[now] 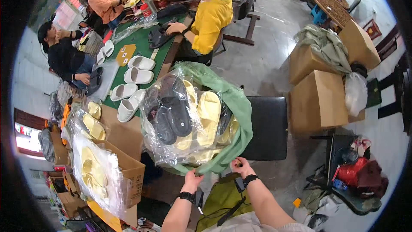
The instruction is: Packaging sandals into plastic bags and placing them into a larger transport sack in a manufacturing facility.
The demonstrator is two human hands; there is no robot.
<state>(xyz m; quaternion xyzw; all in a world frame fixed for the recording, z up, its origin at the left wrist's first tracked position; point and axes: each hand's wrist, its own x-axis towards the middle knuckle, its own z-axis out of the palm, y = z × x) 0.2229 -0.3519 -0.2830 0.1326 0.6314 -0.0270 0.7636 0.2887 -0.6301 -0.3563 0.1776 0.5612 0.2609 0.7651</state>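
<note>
In front of me stands a green sack (245,122), its mouth spread wide and its rim folded outward. Slippers in clear plastic bags fill it: a dark grey pair (174,118) lies on top, with a pale yellow slipper (209,118) to its right. My left hand (191,181) is closed on the sack's near rim. Just right of the rim is my right hand (243,168), its fingers curled around something small and dark that is too small to name. Black bands with small boxes are strapped to both my wrists.
A black seat (268,129) adjoins the sack. White slippers (138,76) lie on the green-topped table (161,45), where a person in yellow (212,17) handles dark slippers. Bagged yellow slippers (93,174) top a carton at left. Large cardboard boxes (318,101) stand at right.
</note>
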